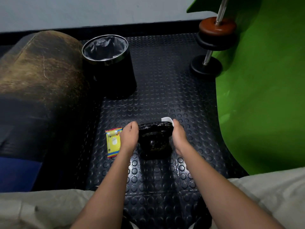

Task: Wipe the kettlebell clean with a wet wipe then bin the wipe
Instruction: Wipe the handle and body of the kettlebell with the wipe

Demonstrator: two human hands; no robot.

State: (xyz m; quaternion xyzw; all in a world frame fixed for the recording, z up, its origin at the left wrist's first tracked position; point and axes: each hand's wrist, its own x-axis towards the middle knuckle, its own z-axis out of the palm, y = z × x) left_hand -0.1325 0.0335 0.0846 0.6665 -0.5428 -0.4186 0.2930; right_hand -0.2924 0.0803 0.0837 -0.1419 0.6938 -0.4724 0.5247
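Our right hand (179,134) pinched the white wet wipe (167,120) against the right end of the kettlebell (155,141) handle, while our left hand (129,135) curled around its left end. The kettlebell stood on the studded floor mat (158,90), near us; the bin (107,63) stood farther off, to the left.

Black kettlebell (154,141), white wipe (167,120), yellow packet (113,142), green wall (264,88)
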